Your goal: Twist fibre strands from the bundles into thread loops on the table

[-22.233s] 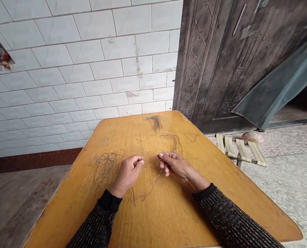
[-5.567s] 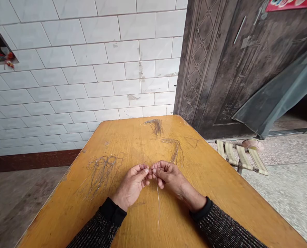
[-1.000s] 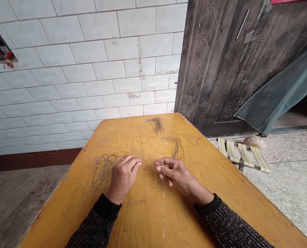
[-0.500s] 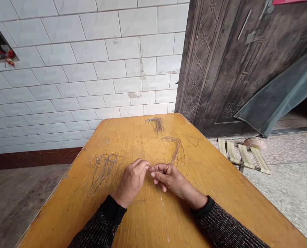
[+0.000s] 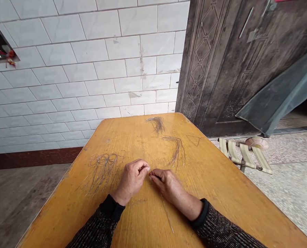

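Over the middle of the wooden table, my left hand (image 5: 134, 179) and my right hand (image 5: 170, 186) almost meet at the fingertips. Both are closed in a pinch on a thin wire (image 5: 168, 215). Its loose end trails from below my right hand toward the near edge, while the stretch between the fingertips is too fine to make out. Left of my left hand lies a bundle of looped wires (image 5: 104, 168). Beyond my right hand rests a bent bunch of wires (image 5: 178, 151). Farther back is another dark bunch of fine wires (image 5: 156, 123).
The wooden table (image 5: 215, 206) runs up to a white tiled wall (image 5: 101, 65). A single bent wire (image 5: 195, 139) lies near its right edge. To the right are a dark carved door (image 5: 210, 69), a grey curtain (image 5: 280, 89) and a low strap stool (image 5: 244, 153).
My right hand has turned over and closed its fingers, so its back faces up. The trailing wire's end has swung slightly right and farther from me. My left hand has barely moved.
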Available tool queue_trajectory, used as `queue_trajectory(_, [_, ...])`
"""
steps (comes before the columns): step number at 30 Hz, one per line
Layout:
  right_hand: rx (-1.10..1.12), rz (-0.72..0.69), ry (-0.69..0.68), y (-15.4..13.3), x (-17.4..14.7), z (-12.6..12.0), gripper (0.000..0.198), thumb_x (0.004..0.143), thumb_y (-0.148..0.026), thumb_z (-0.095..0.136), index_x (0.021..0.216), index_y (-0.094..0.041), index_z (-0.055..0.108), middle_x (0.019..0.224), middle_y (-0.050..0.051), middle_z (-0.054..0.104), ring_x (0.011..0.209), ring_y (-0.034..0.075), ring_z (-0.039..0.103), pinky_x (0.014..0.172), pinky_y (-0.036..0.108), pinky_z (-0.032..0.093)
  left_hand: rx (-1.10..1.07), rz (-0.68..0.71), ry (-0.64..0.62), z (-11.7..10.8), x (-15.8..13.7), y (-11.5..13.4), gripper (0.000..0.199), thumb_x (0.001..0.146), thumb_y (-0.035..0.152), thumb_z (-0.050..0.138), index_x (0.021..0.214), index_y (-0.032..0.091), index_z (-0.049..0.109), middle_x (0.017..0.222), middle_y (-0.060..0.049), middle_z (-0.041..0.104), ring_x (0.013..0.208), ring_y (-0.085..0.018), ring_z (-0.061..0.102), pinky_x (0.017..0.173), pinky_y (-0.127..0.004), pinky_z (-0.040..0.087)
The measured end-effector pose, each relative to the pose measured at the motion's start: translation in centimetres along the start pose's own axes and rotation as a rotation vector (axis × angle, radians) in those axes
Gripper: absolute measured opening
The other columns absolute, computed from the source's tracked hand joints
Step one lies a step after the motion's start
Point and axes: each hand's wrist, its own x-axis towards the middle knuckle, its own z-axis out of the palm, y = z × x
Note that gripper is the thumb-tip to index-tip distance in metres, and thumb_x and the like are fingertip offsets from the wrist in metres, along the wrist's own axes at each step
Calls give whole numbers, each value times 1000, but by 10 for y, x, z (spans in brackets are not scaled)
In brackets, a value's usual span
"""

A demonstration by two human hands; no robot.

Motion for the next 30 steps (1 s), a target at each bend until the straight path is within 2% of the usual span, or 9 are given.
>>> queue_trajectory(3, [79,54,-8,1,1,4,26,77,-24,48,53,-17,49,47,-4,41,44,7,36,45,21,25,-92,-77,-46,1,0,-4,15,75,18,46,62,15,54,53,3,48,50,-9,43,47,-19,33])
queue_trajectory(6, [404,210,-121,-3,1,2,29,77,-33,49,54,-16,50,45,-5,45,35,5,35,39,19,25,-204,-167,-104,-1,1,-7,16,76,24,47,66,15,54,51,4,46,46,-8,41,45,-19,32])
queue_trajectory(9, [725,337,-204,-7,1,-5,28,74,-41,53,68,-13,58,54,-2,58,31,3,38,35,17,25,-266,-203,-118,-4,2,-8,17,76,27,48,68,14,54,53,4,47,46,-7,41,45,-19,32])
queue_trajectory(11, [847,367,-224,-8,2,-8,30,72,-42,56,78,-13,61,60,0,62,32,3,41,35,16,26,-317,-213,-120,-6,2,-8,17,77,28,48,69,14,53,54,4,47,47,-7,41,46,-19,32])
queue_trajectory(13, [897,369,-248,-8,2,-11,31,71,-42,58,80,-12,62,56,-1,61,30,2,39,33,16,25,-385,-223,-129,-6,1,-8,17,78,29,48,69,15,52,55,4,47,48,-7,40,46,-19,32])
queue_trajectory(17, [803,304,-219,-8,2,-9,27,70,-39,60,73,-12,60,50,-3,58,28,1,32,31,16,21,-488,-266,-118,-5,1,-9,17,77,29,50,68,14,51,53,5,45,48,-7,38,47,-19,31])
queue_trajectory(23, [442,176,-123,-8,-2,-1,27,79,-34,49,61,-14,53,52,-4,52,31,2,38,34,15,29,-561,-326,-111,-3,1,-9,14,73,26,52,66,14,51,52,5,45,48,-7,38,47,-19,30])
queue_trajectory(30, [433,245,-207,-7,0,2,28,80,-32,45,57,-15,48,49,-4,50,30,1,37,33,14,27,-580,-390,-59,-4,1,-7,16,73,28,52,66,13,51,51,5,44,47,-6,38,47,-19,30])
